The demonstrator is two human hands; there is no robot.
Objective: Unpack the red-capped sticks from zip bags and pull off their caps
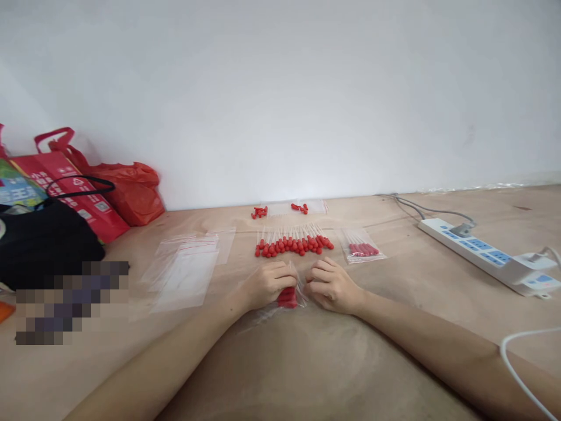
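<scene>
Both hands meet at a clear zip bag [300,297] on the tabletop, with red-bulbed droppers [287,299] inside. My left hand [268,285] is closed on the bag's left and upper part, its fingers over the droppers. Against the bag's right edge, my right hand [332,286] has its fingers curled and pinched on the plastic. Just beyond them lies a row of loose droppers [298,244], clear stems pointing away and red bulbs toward me. To the right, a filled zip bag [363,245] holds several more droppers.
Flat clear bags [188,272] overlap at the left. Small red bulbs [259,212] and another clear bag [316,206] lie near the wall. A white power strip [486,254] with cables stands right. Red bags [127,193] and a black bag [48,245] fill the far left.
</scene>
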